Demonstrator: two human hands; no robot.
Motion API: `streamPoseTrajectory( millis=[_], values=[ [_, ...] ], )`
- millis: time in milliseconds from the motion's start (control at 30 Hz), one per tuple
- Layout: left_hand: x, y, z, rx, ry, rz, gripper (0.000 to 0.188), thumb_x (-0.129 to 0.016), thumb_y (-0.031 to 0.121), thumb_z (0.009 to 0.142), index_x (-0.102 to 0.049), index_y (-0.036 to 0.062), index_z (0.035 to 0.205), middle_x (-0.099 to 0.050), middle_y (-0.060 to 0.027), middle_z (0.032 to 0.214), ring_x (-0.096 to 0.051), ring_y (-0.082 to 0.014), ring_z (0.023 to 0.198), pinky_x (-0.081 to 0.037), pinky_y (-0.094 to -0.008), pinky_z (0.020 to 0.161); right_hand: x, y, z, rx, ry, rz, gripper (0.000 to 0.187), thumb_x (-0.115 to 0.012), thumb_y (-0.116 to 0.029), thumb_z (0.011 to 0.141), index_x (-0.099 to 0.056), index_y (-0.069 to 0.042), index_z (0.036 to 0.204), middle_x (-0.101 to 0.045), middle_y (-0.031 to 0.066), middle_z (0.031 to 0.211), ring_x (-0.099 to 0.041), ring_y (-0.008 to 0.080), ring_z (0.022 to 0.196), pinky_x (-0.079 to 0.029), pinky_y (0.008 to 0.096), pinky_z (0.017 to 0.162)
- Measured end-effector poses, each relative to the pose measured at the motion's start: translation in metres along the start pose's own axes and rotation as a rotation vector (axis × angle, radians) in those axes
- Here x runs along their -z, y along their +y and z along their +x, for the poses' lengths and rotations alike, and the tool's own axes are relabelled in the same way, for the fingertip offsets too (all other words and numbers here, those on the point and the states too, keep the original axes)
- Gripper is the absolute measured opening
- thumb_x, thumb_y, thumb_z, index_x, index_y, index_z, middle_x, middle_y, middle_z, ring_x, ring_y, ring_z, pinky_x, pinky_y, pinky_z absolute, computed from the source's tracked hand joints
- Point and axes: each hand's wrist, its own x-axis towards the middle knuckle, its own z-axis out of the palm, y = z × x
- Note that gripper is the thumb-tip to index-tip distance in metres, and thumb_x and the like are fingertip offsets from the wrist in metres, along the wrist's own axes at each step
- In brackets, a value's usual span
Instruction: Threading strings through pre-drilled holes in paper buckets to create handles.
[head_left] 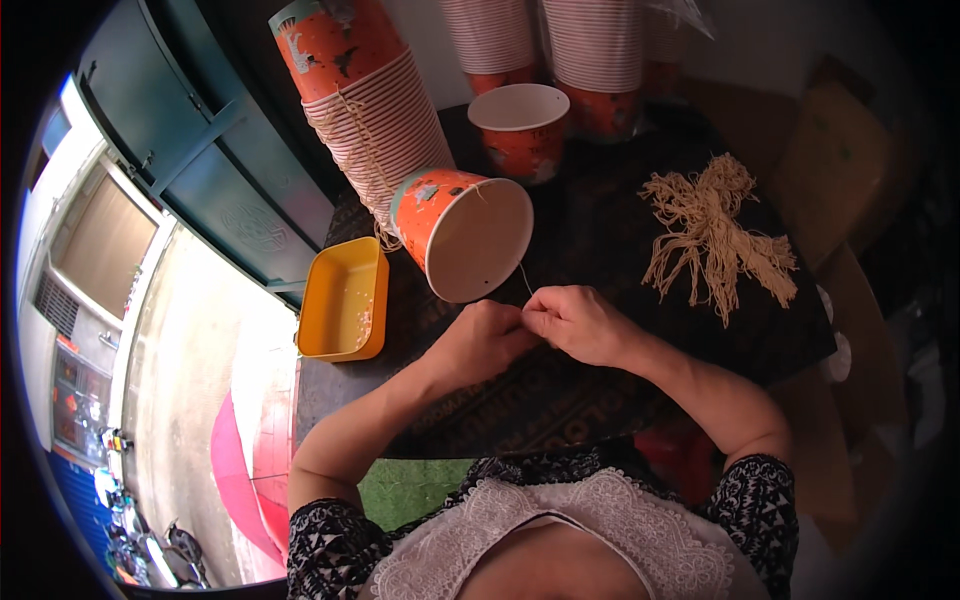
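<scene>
An orange patterned paper bucket [415, 215] lies tilted on the dark table, its white mouth facing me. A thin string [526, 276] runs from the bucket's rim down to my hands. Just in front of the rim, my right hand [580, 322] pinches the string. Closed and pressed up against it is my left hand [482, 340]; its fingertips are hidden, so what it grips does not show. A small dark hole is visible near the lower rim of the bucket.
Behind the bucket leans a tall stack of nested buckets [375, 125] with strings hanging along it. Another bucket [520, 150] stands upright beside bagged stacks [595, 60]. A yellow tray [372, 330] sits left, a bundle of beige strings [715, 235] right. The table [600, 400] has a curved edge.
</scene>
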Motion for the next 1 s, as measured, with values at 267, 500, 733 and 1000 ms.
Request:
streamPoseTrajectory(
  millis=[267,500,733,1000],
  values=[
    [0.025,0.020,-0.009,0.354,-0.019,-0.049,0.019,-0.060,0.014,0.086,-0.067,-0.0010,0.077,-0.060,-0.0041,0.057,-0.056,-0.0097,0.053,-0.043,-0.0261,0.050,0.008,0.012,0.009,-0.041,-0.023,0.131,0.015,-0.066,-0.014,0.087,-0.067,0.001,0.083,-0.062,0.0017,0.066,-0.054,0.0062,0.062,-0.044,0.0276,0.056],
    [0.025,-0.003,-0.009,0.218,0.073,0.035,0.017,-0.059,0.012,0.088,-0.065,-0.0003,0.078,-0.061,-0.0041,0.063,-0.060,-0.0095,0.057,-0.045,-0.0256,0.051,0.005,0.007,0.010,-0.052,-0.088,0.158,0.014,-0.066,-0.012,0.086,-0.070,0.001,0.089,-0.066,0.0027,0.070,-0.058,0.0060,0.066,-0.047,0.0238,0.061],
    [0.031,-0.011,-0.017,-0.154,0.286,0.607,0.008,-0.059,0.007,0.085,-0.063,0.0000,0.086,-0.064,-0.0098,0.075,-0.065,-0.0246,0.066,-0.051,-0.0326,0.057,0.034,0.030,0.017,-0.013,0.159,0.111,0.012,-0.067,-0.011,0.085,-0.072,0.000,0.087,-0.068,0.0008,0.071,-0.058,0.0040,0.067,-0.047,0.0213,0.060],
    [0.040,-0.021,-0.018,-0.393,0.093,1.478,0.024,-0.059,0.012,0.075,-0.059,-0.0033,0.094,-0.058,-0.0146,0.093,-0.049,-0.0339,0.116,-0.029,-0.0607,0.106,0.102,0.042,0.025,-0.122,0.612,0.618,0.008,-0.063,-0.012,0.088,-0.066,-0.004,0.085,-0.057,-0.0013,0.070,-0.034,-0.0007,0.042,-0.021,0.0173,0.037]
  ],
)
